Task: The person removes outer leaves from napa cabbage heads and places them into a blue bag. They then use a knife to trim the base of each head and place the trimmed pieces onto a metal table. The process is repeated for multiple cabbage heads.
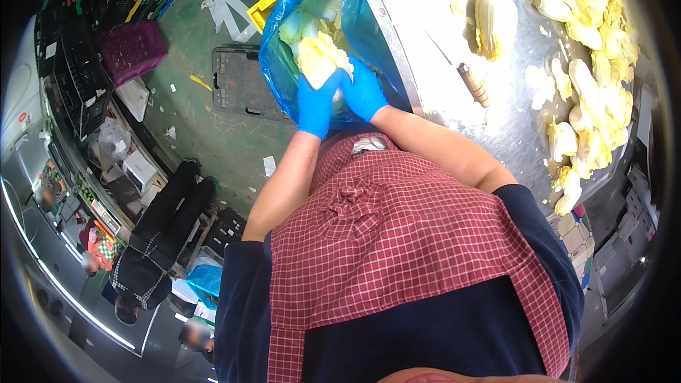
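Note:
My left hand (318,103) and my right hand (363,91), both in blue gloves, are close together over a blue plastic bag (275,64). Between them is a pale yellow clump of napa cabbage leaves (323,58), gripped from below and the side. More green and white leaves (312,13) lie inside the bag, below the clump. To the right, a knife (474,85) with a wooden handle rests on the metal table (454,117). A single napa cabbage (495,25) lies beyond the knife.
Several peeled cabbages (592,99) are heaped along the table's right side. A yellow crate (273,1) stands behind the bag, and a dark plastic lid (237,81) lies on the green floor left of it. Stacked crates (74,57) and other people (152,234) are at the left.

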{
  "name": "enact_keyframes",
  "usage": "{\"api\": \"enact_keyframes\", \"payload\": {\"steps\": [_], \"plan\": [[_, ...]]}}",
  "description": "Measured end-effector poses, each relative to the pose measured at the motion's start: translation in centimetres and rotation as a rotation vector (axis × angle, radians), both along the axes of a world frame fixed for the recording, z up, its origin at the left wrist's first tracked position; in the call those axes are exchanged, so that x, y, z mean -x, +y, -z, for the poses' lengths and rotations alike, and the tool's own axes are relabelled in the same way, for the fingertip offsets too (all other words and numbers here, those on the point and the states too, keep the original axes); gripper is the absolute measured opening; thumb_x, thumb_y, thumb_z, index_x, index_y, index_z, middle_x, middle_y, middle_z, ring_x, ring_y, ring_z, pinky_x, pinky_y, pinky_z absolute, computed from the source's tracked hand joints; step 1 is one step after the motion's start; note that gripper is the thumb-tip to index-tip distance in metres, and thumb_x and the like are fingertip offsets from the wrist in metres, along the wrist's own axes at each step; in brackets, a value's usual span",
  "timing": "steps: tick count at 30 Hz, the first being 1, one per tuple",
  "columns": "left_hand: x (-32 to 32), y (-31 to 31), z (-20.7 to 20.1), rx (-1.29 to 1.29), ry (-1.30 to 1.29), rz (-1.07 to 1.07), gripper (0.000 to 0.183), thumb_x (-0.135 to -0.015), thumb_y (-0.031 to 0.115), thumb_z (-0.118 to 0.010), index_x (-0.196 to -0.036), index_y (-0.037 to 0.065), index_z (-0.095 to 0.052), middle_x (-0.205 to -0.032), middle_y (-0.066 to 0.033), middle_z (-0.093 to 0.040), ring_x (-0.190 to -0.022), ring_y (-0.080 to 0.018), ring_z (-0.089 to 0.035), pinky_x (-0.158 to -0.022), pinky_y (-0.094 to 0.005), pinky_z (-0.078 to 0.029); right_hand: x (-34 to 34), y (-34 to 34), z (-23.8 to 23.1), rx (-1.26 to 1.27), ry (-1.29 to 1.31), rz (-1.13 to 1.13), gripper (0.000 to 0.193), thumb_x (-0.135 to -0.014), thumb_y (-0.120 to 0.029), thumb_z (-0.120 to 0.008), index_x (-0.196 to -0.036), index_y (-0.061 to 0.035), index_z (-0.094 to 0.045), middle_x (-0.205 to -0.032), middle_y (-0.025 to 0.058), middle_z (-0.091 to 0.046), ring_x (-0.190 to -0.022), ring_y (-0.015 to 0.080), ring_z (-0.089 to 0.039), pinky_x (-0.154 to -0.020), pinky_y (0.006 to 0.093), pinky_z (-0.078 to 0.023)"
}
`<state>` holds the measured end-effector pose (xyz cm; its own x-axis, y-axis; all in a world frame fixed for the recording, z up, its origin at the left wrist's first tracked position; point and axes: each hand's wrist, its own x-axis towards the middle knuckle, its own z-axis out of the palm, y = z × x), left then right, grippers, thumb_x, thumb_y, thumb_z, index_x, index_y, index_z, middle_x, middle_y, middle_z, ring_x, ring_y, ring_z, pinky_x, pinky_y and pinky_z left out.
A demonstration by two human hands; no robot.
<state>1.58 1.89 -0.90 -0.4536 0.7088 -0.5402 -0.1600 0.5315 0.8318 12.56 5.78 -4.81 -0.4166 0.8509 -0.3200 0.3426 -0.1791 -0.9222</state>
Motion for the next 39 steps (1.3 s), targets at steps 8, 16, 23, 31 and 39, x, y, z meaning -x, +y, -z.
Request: {"api": "enact_keyframes", "payload": {"steps": [8,16,23,31,39], "plan": [[1.3,-0.8,-0.1,-0.114,-0.665,-0.452,0.05,-0.089,0.015,-0.055,-0.134,0.002,-0.04,-0.126,-0.0135,-0.052,-0.113,-0.0275,-0.054,-0.096,-0.042,-0.045,0.3,0.2,0.9,-0.09,-0.2,0.121,0.047,-0.09,-0.025,-0.056,-0.126,0.0034,-0.046,-0.122,0.0252,-0.054,-0.113,0.0395,-0.052,-0.095,0.0412,-0.042],[-0.1,-1.0,1.1,0.027,-0.409,-0.348,0.057,-0.097,0.043,-0.043,-0.135,0.0,-0.041,-0.127,-0.0141,-0.052,-0.111,-0.0249,-0.053,-0.094,-0.0358,-0.044,0.2,0.4,-2.1,0.051,0.005,-0.133,0.043,-0.094,-0.033,-0.05,-0.121,0.0008,-0.05,-0.113,0.0244,-0.057,-0.102,0.0385,-0.056,-0.086,0.0423,-0.045],[-0.9,-0.6,0.2,0.026,-0.133,-0.192,0.059,-0.098,0.045,-0.041,-0.132,-0.003,-0.043,-0.126,-0.0143,-0.053,-0.111,-0.0225,-0.053,-0.093,-0.0326,-0.043,-0.1,0.3,-2.0,0.018,-0.009,-0.08,0.041,-0.095,-0.036,-0.044,-0.106,0.0,-0.058,-0.099,0.0255,-0.061,-0.092,0.0398,-0.059,-0.081,0.0443,-0.046],[-0.5,-1.0,1.1,-0.044,-0.152,-0.221,0.055,-0.098,0.04,-0.043,-0.129,-0.005,-0.046,-0.122,-0.0148,-0.056,-0.106,-0.0224,-0.056,-0.091,-0.0325,-0.044,-0.1,0.2,-1.4,-0.061,-0.006,-0.081,0.038,-0.095,-0.033,-0.045,-0.108,0.0008,-0.057,-0.097,0.0253,-0.062,-0.09,0.0399,-0.06,-0.08,0.0437,-0.047],[0.7,-2.8,2.1,-0.005,0.061,-0.251,0.048,-0.097,0.034,-0.044,-0.123,-0.006,-0.052,-0.116,-0.0162,-0.059,-0.103,-0.0238,-0.056,-0.087,-0.0354,-0.047,-0.1,-0.8,-1.6,-0.003,-0.052,-0.273,0.051,-0.09,-0.034,-0.052,-0.127,0.0007,-0.046,-0.121,0.0283,-0.053,-0.11,0.0412,-0.053,-0.095,0.0451,-0.041]]}}
